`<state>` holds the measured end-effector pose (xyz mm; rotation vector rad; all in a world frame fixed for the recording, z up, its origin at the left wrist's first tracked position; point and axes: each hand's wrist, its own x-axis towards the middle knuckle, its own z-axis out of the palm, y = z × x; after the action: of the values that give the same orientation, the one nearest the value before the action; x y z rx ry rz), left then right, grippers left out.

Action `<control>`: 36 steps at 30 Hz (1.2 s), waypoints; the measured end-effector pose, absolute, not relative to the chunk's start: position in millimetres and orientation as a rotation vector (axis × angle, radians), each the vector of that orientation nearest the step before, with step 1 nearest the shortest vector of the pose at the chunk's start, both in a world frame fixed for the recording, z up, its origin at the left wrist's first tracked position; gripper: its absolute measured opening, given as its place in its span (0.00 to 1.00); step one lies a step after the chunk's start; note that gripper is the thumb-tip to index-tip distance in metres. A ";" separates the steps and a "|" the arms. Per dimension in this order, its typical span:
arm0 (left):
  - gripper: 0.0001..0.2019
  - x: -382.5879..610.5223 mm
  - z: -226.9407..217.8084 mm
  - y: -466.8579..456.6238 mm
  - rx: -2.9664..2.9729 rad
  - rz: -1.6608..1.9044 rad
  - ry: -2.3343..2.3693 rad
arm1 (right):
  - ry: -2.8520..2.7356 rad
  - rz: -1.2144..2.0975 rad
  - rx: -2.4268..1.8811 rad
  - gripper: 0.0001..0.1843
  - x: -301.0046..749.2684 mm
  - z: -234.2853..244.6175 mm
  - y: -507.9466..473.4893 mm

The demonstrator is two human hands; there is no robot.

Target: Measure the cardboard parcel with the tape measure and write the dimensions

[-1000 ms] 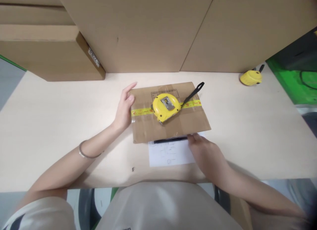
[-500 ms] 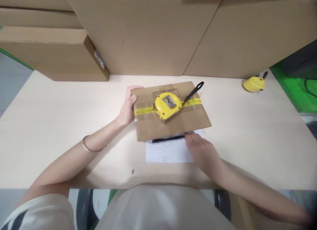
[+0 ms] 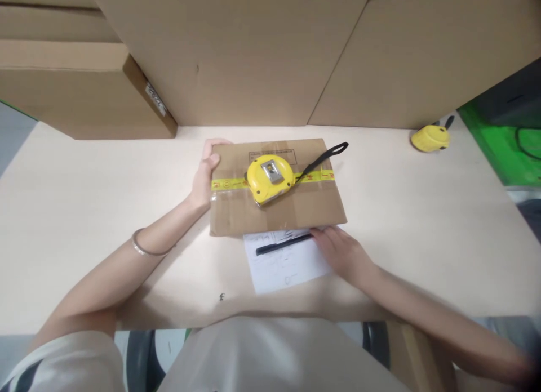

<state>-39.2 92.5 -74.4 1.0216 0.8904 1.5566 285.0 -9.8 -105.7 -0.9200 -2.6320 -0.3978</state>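
My left hand grips the left end of a brown cardboard box, thumb on top and fingers partly hidden behind it. The box is raised and tilted slightly above the table. On its top lies a yellow tape measure with a black wrist strap, beside a yellow printed tape band. Below the front edge, my right hand pinches the right side of a white sheet of paper with writing. A black pen lies across the sheet, its right end at my fingertips. The box hides the paper's far part.
Large cardboard boxes line the back of the pale table. A smaller box stands at the back left. Another yellow tape measure sits near the back right corner. A chair is partly visible under my body.
The paper and pen have come further out from under the box toward me, and the paper has turned. The box has shifted a little left and its front side shows less tilt.
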 end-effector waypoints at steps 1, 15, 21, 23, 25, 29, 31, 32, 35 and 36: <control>0.14 -38.8 -73.7 92.5 1.014 1.564 0.887 | -2.637 -0.391 -0.900 0.12 286.7 -106.6 -6.7; 0.14 -31.2 -73.9 93.5 0.942 1.618 0.915 | -2.590 -0.586 -1.079 0.12 271.1 -100.5 -46.2; 0.14 -31.9 -78.2 96.6 1.043 1.585 0.898 | -2.598 -0.568 -1.156 0.14 258.4 -93.4 -56.9; 0.14 -32.8 -78.6 97.7 1.088 1.546 0.903 | -2.616 -0.546 -1.154 0.16 257.9 -88.7 -56.2; 0.14 -32.8 -78.0 98.9 1.107 1.518 0.923 | -2.637 -0.522 -1.137 0.18 260.0 -83.9 -53.7; 0.14 -31.4 -76.3 100.7 1.071 1.508 0.928 | -2.653 -0.514 -1.108 0.19 266.4 -76.9 -47.0; 0.14 -31.0 -76.0 101.2 1.056 1.498 0.904 | -2.650 -0.515 -1.120 0.18 268.2 -74.7 -44.2; 0.14 -31.1 -76.2 101.4 1.053 1.490 0.892 | -2.651 -0.507 -1.128 0.17 268.6 -73.7 -42.9; 0.14 -32.1 -77.3 102.5 1.050 1.470 0.865 | -2.660 -0.441 -1.179 0.15 270.0 -68.0 -38.3; 0.14 -32.8 -77.5 102.9 1.056 1.466 0.864 | -2.655 -0.411 -1.223 0.14 271.2 -64.0 -36.0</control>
<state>-32.8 102.9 -77.5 1.0560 0.8637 1.4658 271.2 -36.0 -64.0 -1.2235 -2.6549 -0.4106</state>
